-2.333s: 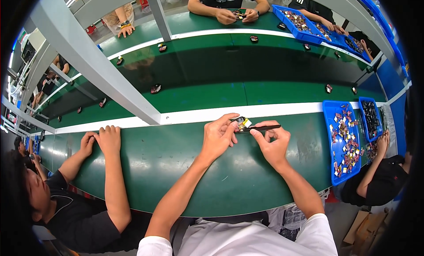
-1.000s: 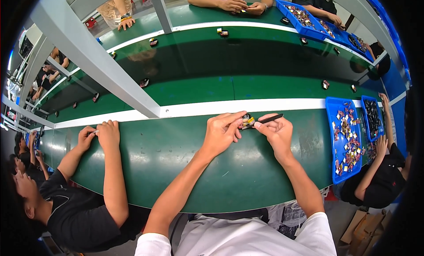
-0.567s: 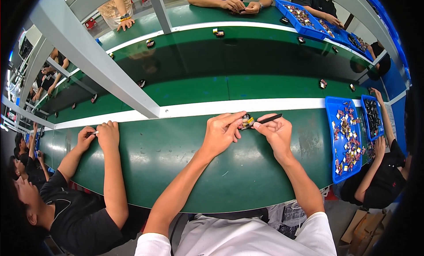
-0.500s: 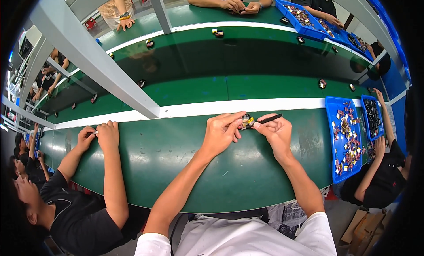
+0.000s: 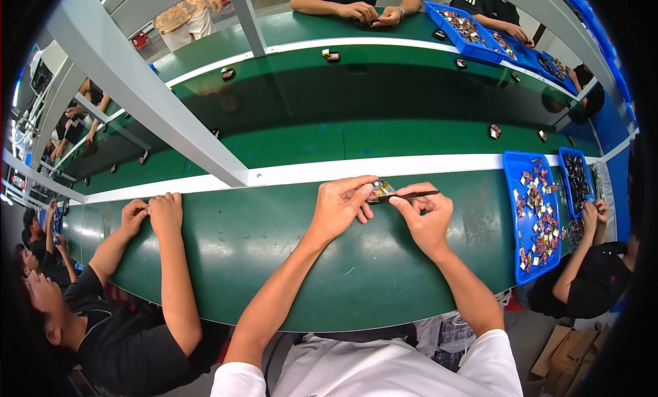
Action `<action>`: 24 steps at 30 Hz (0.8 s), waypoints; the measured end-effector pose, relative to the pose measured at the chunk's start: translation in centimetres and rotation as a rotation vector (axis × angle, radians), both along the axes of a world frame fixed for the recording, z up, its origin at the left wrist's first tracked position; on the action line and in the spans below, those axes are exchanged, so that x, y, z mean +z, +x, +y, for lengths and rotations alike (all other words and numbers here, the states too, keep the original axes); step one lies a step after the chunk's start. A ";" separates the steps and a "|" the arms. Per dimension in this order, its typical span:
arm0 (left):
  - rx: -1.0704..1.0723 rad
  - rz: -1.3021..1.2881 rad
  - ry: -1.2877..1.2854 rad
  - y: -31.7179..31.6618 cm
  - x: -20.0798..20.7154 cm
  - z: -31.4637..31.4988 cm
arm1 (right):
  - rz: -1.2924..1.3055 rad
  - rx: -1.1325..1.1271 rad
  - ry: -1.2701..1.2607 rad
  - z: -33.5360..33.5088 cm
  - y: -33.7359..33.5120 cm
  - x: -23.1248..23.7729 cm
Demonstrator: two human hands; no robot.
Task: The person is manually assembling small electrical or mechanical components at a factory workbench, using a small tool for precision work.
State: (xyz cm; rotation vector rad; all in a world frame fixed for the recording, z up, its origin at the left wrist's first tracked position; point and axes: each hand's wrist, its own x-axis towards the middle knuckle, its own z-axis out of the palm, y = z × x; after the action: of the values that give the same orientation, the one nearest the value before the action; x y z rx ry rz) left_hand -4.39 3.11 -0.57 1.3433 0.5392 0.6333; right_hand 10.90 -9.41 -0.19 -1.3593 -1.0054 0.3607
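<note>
Over the green work table point(image 5: 329, 273), my left hand point(image 5: 340, 203) grips a small black-cased electronic part point(image 5: 381, 189) between thumb and fingers. Its open side shows a yellow and silvery piece inside. From the right, my right hand point(image 5: 429, 217) is closed around a slim black stick-like tool point(image 5: 415, 195). The tool lies almost level, its left tip against or just in front of the part's near edge. My fingers partly hide both the part and the tip.
To the right stand a blue tray point(image 5: 512, 212) of small wired parts and a smaller blue tray point(image 5: 563, 165) of black pieces. Beyond the white rail point(image 5: 308, 169), a dark green belt point(image 5: 288, 88) carries scattered parts. A grey post point(image 5: 147, 88) slants at left. Co-workers sit on both sides.
My right hand has turned the black tool flatter and lower against the part. Parts on the belt have shifted left. The right-hand co-worker's raised arm has come back from the belt.
</note>
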 end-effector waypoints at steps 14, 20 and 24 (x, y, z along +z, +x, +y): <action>-0.056 0.005 0.009 -0.4 -0.3 0.6 | -0.153 0.031 -0.040 -0.3 0.3 0.1; -0.095 -0.015 0.001 -0.5 -0.2 0.7 | -0.181 0.033 -0.042 -0.3 0.2 0.0; -0.102 0.005 0.024 -0.5 -0.2 0.7 | -0.185 0.031 -0.045 -0.2 0.3 0.1</action>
State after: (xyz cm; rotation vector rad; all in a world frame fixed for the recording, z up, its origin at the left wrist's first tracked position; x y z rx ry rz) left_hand -4.89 3.78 -0.73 1.3864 0.4657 0.5548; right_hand 11.15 -9.64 -0.05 -1.4387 -1.1780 0.2855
